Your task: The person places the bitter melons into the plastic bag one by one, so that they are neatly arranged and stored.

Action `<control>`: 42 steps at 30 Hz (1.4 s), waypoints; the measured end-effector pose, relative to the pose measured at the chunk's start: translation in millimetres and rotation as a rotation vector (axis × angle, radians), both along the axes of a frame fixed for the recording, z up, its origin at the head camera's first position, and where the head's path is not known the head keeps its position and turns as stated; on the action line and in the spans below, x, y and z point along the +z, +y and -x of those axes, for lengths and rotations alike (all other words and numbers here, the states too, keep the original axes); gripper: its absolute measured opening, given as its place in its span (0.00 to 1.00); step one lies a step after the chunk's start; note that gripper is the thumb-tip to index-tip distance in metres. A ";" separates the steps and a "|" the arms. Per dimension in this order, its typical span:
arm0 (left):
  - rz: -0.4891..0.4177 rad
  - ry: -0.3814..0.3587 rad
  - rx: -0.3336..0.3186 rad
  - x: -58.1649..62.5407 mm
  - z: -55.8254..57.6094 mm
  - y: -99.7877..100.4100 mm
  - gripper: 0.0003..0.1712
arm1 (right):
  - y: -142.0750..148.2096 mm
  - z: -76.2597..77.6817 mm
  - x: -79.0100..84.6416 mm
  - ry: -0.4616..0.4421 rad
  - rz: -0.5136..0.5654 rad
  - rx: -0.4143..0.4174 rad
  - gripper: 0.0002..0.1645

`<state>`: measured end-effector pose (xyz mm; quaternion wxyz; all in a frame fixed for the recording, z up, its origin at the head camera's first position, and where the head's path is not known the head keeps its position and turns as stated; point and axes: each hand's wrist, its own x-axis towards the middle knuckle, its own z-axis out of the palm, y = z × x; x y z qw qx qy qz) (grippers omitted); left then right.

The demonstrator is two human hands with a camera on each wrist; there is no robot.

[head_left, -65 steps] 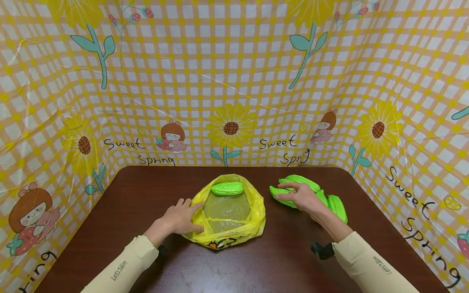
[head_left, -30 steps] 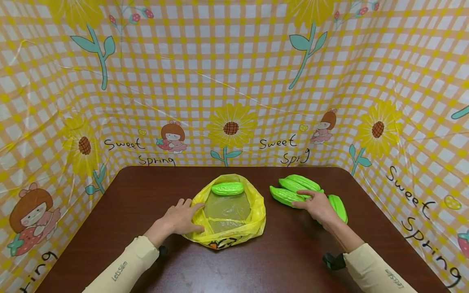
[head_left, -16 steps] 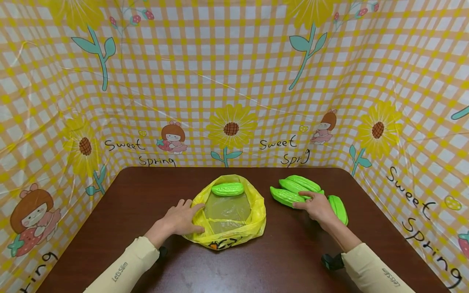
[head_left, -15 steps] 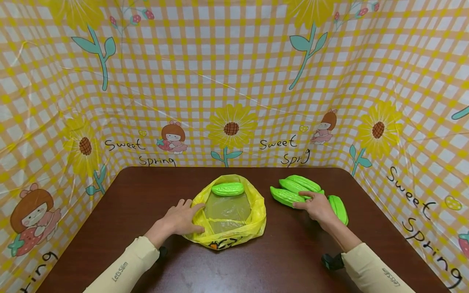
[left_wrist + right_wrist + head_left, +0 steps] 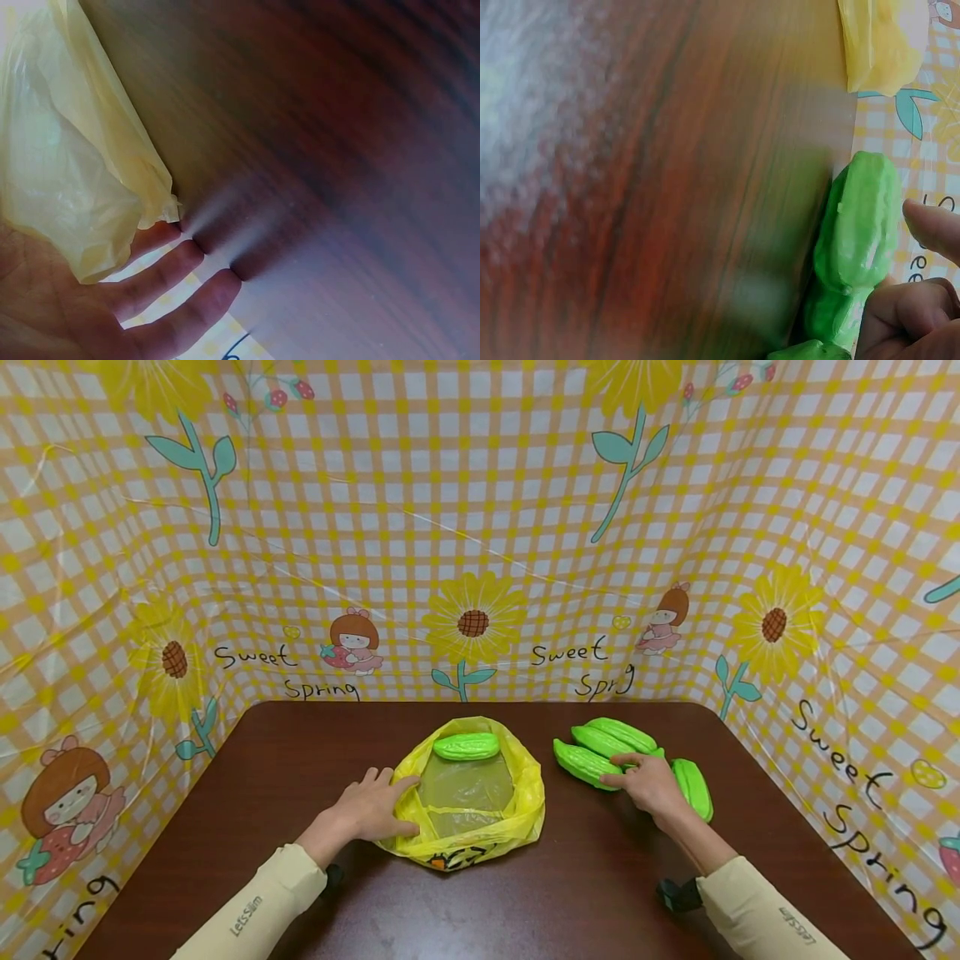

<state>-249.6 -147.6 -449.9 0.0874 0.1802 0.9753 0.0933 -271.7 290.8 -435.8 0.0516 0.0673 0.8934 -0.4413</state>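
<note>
Near ctr. of tbl. [image 5: 577, 885]: yellow bag [image 5: 528, 789]; L hand [image 5: 363, 806] at its 9 o'clock rim, fingers spread. At bag's 3 o'clock: R hand [image 5: 654, 787] at near end of green gourd [image 5: 587, 766], thumb & index parted; pinch cannot be told. Status (est.): bagging partial; several other gourds [image 5: 611, 739] outside, approx. 2-3 o'clock; 1 bagged gourd [image 5: 467, 746] inside, 12 o'clock.

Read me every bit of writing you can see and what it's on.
"Sweet Spring": patterned cloth, back left and right side.
"Sweet", then "Spr g" broken by a fold: cloth, back right.
"ring": cloth's left side, start cut off.
"LetsSlim": left sleeve.
Right sleeve: lettering too small to read surely.
Yellow bag: black marks, unreadable.
</note>
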 end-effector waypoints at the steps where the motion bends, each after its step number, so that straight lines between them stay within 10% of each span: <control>1: 0.000 -0.001 -0.001 -0.2 0.0 0.0 0.46 | -0.3 -0.3 -0.2 0.001 -0.001 -0.001 0.38; 42: -0.008 -0.005 -0.010 3.7 -1.8 -0.8 0.45 | -9.1 -3.9 -4.3 0.011 -0.072 0.021 0.35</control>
